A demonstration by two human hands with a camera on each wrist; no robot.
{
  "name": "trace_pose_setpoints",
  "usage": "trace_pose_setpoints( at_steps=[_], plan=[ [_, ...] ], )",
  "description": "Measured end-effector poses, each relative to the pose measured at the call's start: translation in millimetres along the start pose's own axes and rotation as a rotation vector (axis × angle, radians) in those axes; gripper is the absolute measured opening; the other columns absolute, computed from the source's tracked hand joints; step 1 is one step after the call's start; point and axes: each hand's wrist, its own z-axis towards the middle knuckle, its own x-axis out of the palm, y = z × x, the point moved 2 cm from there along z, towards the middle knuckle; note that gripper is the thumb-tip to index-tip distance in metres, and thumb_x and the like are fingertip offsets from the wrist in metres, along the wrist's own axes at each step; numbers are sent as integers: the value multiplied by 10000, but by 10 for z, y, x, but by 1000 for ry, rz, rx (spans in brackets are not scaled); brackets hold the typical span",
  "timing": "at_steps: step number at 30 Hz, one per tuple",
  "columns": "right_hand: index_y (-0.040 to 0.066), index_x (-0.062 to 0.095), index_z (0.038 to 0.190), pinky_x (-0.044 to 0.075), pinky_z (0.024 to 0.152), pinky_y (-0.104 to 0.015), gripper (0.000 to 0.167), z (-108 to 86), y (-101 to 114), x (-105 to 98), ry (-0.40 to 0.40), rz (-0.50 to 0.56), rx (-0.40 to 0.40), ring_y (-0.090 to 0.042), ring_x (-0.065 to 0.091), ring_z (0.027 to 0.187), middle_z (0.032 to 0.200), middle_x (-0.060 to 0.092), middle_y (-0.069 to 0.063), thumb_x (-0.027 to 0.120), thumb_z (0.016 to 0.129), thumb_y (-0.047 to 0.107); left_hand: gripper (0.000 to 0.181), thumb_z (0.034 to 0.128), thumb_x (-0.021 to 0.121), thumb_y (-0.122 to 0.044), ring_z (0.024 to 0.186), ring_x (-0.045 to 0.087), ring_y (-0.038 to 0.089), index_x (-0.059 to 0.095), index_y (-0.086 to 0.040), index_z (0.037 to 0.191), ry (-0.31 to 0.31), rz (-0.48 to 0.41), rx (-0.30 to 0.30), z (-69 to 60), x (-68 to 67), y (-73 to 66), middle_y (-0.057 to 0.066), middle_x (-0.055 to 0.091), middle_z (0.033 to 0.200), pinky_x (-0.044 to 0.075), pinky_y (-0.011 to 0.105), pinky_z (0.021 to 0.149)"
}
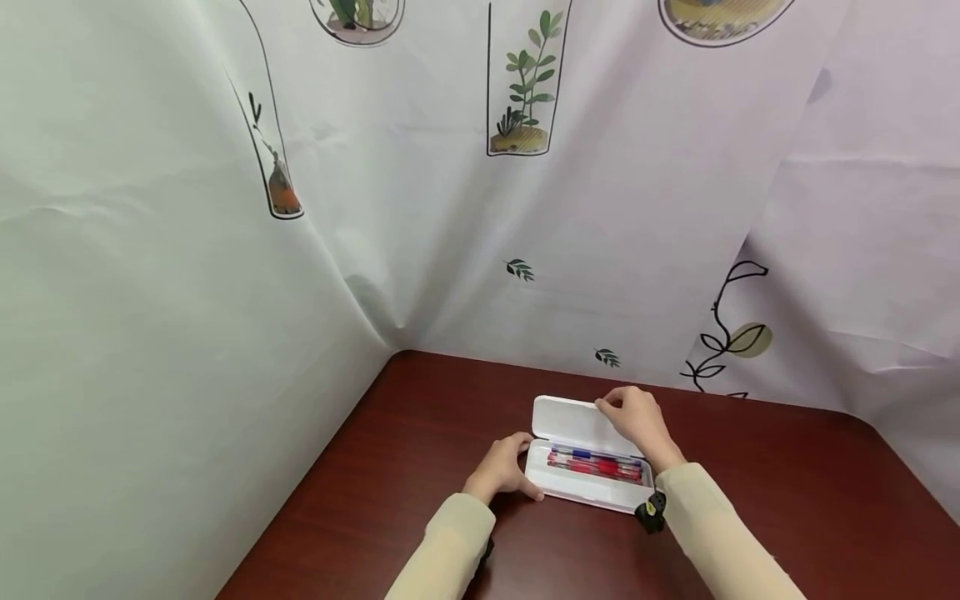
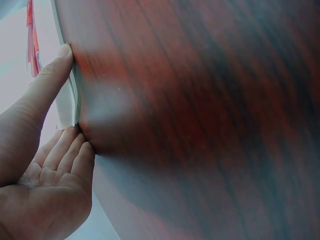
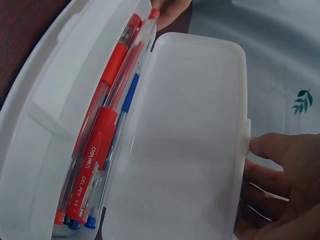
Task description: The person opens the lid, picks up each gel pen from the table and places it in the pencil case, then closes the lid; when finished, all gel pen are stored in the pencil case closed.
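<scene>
A white pencil case (image 1: 592, 498) lies on the table with its lid (image 3: 185, 140) raised at the back. Inside sit several pens, among them red gel pens (image 3: 95, 165) and a blue one (image 3: 131, 93). My left hand (image 1: 501, 467) holds the left end of the case, its thumb at the front edge and its fingers around toward the back corner. With thumb and fingers, my right hand (image 1: 636, 417) pinches the free edge of the lid. In the left wrist view, the left thumb (image 2: 47, 82) presses on the case's rim; the fingertips are partly hidden under its corner.
The case stands on a dark red-brown wooden table (image 1: 420, 417). Behind and to the left hangs a white cloth (image 1: 420, 208) printed with plants. A small black device (image 1: 651, 512) sits at the right wrist.
</scene>
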Motion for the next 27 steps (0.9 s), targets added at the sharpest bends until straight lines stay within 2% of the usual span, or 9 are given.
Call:
trace_pose_setpoints(
  at_steps=[8,15,27],
  plan=[
    [-4,728,1022,528,815,-493,241,-156,83,-16,30,-9,-27,-322,641,949,1064,696,-197,638,936,202,841,514,971,-104,1188,587,275,571,13,1244,5,-10,16,0,-46,-22,160,672,1216,447,425,1032],
    [35,745,943,479,677,-354,167,-271,113,-2,32,3,-57,-193,561,754,968,705,-127,628,907,148,852,532,972,-145,1198,573,285,562,16,1261,17,12,9,5,-52,-25,154,662,1239,444,436,1037],
    [84,741,874,451,621,-291,82,-523,94,86,26,42,-62,-141,521,699,871,682,-44,659,865,91,922,543,971,-155,1251,541,317,519,46,1321,20,2,2,-1,-35,-13,184,648,1261,429,455,1059]
  ],
)
